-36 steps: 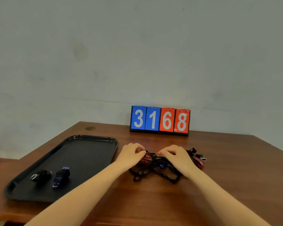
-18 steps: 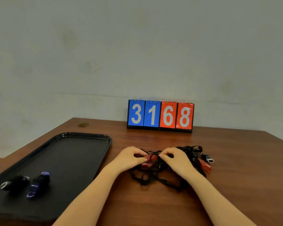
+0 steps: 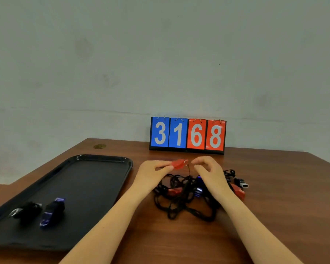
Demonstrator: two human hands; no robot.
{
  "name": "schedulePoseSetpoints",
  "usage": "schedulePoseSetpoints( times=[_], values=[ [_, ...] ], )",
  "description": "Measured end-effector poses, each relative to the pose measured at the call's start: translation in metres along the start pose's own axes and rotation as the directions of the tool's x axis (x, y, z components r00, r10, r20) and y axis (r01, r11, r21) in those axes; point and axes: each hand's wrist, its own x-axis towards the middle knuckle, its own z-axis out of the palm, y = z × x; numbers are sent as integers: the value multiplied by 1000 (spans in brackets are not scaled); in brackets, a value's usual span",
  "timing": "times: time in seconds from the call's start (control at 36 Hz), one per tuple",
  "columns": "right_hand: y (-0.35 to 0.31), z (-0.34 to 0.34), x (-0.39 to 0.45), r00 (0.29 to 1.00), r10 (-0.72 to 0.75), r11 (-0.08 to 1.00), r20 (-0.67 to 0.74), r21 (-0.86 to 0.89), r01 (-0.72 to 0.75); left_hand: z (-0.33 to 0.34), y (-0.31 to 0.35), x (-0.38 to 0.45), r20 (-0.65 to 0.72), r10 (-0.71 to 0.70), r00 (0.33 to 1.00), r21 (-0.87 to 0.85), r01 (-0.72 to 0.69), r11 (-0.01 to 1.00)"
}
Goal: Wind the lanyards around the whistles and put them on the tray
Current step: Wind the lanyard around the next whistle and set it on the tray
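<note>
At seven o'clock, two wound whistles, black (image 3: pixel 26 211) and blue (image 3: pixel 53 211), are lying on the black tray (image 3: pixel 95 187). At centre, a tangle of lanyards (image 3: pixel 181 202) is sprawling over the surface (image 3: pixel 274 216). Just beyond, the left hand (image 3: pixel 152 175) is pinching a red whistle (image 3: pixel 178 164); the right hand (image 3: pixel 208 171) is hovering beside it, fingers loosely curled, gripping nothing I can make out. At twelve, the scoreboard (image 3: pixel 188 135) is showing 3168.

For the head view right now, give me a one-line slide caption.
Left hand pinches a red plastic whistle lifted above tangled black lanyards; two wound whistles lie on the black tray.
</note>
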Motion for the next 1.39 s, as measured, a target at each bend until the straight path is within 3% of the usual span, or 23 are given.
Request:
schedulePoseSetpoints(
  times=[0.11,0.22,0.33,0.39,0.47,0.56,0.61,0.83,1.03,1.11,1.19,1.25,1.31,1.39],
  values=[
    [-16,-4,-9,993,-53,980,105,196,31,-6,15,-5,5,24,1000,-89,-23,996],
    [-24,-3,-14,961,-48,979,274,202,-9,-9,20,-6,-30,-10,1000,-233,3,972],
    [-29,-14,-8,978,10,920,207,383,-91,-17,16,-4,-138,-177,974,-520,80,850],
    [-32,-26,-3,990,59,803,125,583,-122,-24,10,0,-185,-285,940,-626,111,772],
    [-35,-46,1,992,117,475,53,874,-103,-30,-1,7,-232,-424,876,-713,144,687],
    [-31,-63,2,976,217,266,-8,963,-52,-30,-8,11,-256,-506,823,-735,174,656],
    [-26,-71,4,968,248,247,-46,969,-18,-29,-12,12,-270,-533,802,-734,188,653],
    [-5,-87,11,940,295,354,-169,933,56,-30,-19,15,-292,-610,737,-723,247,645],
    [-1,-104,8,940,259,213,-223,962,170,-37,-20,14,-326,-624,710,-852,66,520],
    [2,-105,9,932,269,271,-241,948,167,-36,-17,12,-327,-602,729,-872,13,489],
    [4,-101,11,896,348,492,-276,867,76,-34,-11,9,-306,-553,775,-891,-27,454],
    [4,-95,11,851,359,761,-384,648,-29,-33,-7,7,-265,-492,830,-890,-14,456],
    [9,-86,9,831,251,951,-497,288,-116,-30,-5,4,-208,-401,892,-863,25,504],
    [21,-77,7,827,148,971,-543,-81,-227,-23,2,0,-124,-291,949,-825,65,561]
  ],
)
